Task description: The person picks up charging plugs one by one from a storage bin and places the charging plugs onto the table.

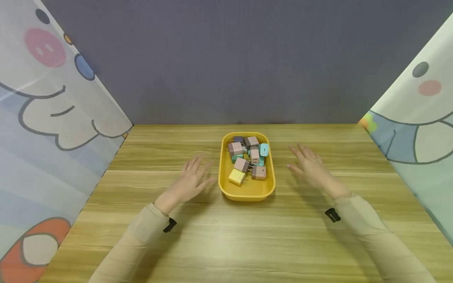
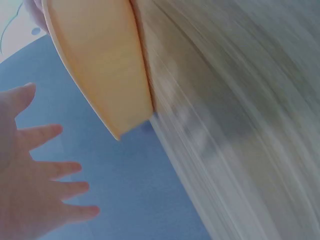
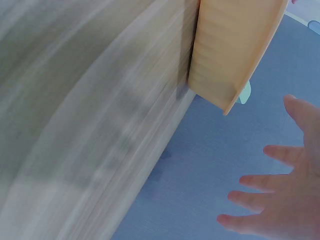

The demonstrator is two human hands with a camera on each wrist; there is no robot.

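A yellow plastic bin stands on the wooden table with several plug-in chargers inside. Among them are a yellow charger, a light blue charger, a dark blue one and several pinkish-brown ones, some with their metal prongs showing. My left hand hovers left of the bin, fingers spread and apart from it. On the other side, my right hand is held with fingers spread, a wider gap from the bin. Both hands hold nothing. Each wrist view shows the bin's outer wall beside spread fingers.
The wood-grain table ends at a dark grey back panel. Cartoon-printed sheets flank the table on both sides. A black strap piece hangs at the left wrist, another at the right.
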